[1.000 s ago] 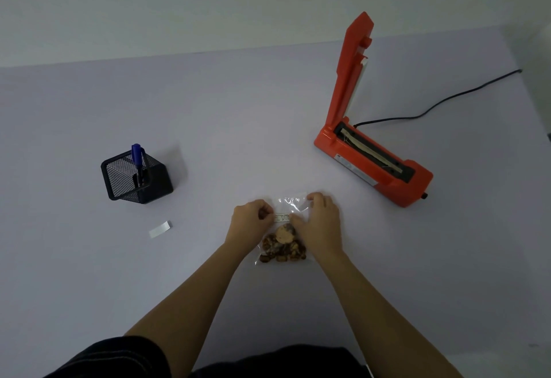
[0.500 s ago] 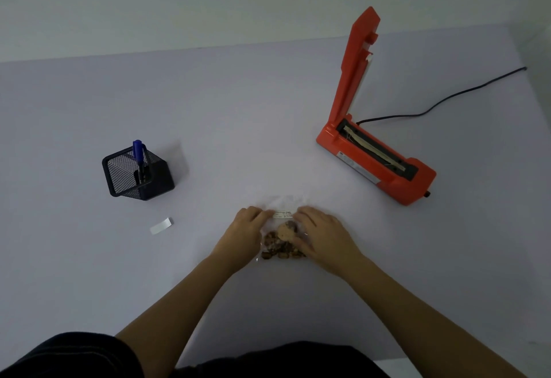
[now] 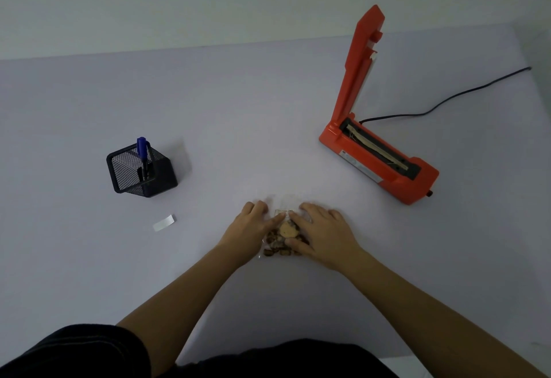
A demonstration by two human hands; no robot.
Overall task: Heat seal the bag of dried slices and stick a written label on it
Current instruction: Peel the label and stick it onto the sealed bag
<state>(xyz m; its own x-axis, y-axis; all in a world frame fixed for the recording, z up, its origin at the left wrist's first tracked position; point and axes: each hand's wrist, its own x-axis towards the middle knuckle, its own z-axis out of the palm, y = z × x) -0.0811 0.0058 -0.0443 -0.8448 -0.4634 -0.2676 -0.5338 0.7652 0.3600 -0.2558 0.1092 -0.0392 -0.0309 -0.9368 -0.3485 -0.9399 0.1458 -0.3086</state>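
Clear plastic bag (image 3: 286,231) of dried slices lies flat on the grey table (image 3: 268,109), a small label (image 3: 282,213) near its top. Both the left hand (image 3: 252,227) and the right hand (image 3: 323,233) press it with flat, uncurled fingers. An orange sealer (image 3: 378,160) stands open to the right, a mesh pen holder (image 3: 143,173) to the left.

— Can you read anything here?

— Not a word. The small label (image 3: 282,213) on the clear bag (image 3: 269,254) has faint marks on it, but they are too small and blurred to make out.

— And the orange heat sealer (image 3: 387,169)?

— A silver plate (image 3: 362,168) runs along its near side, with a small red mark (image 3: 343,153) at the left end. Whatever is printed there can't be read.

— The white strip (image 3: 163,223) on the worktop (image 3: 89,258)?

— Its upper face looks plain white. The blue pen (image 3: 142,151) in the mesh holder (image 3: 155,182) is too small to tell.
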